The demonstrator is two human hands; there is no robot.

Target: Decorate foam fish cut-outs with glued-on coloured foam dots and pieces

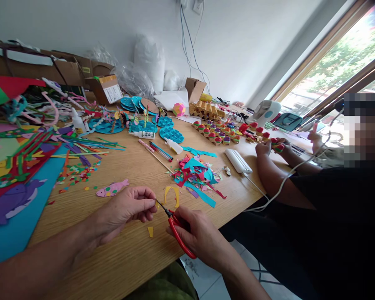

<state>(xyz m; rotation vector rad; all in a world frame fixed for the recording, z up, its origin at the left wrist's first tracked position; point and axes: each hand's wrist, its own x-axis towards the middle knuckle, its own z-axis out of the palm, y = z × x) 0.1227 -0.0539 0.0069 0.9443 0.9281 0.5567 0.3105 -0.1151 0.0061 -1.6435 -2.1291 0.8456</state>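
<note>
Head view. Nearest, at the bottom edge: green cloth over the lap, below the edge of a wood-grain table. Right hand has its fingers curled round the red-handled scissors, blades pointing up-left over the table. Left hand: thumb and forefinger pressed together at the blade tips, pinching a tiny piece, too small to make out; other fingers bent in. Cannot tell whether the blades touch it.

On the table, just beyond the scissors, a yellow arch-shaped cutout; nearer, a small yellow scrap. Spotted pink fish beside the left hand. Beyond, a heap of mostly blue and red scraps. To the right, a co-worker's hand at red-and-green carton cups.
</note>
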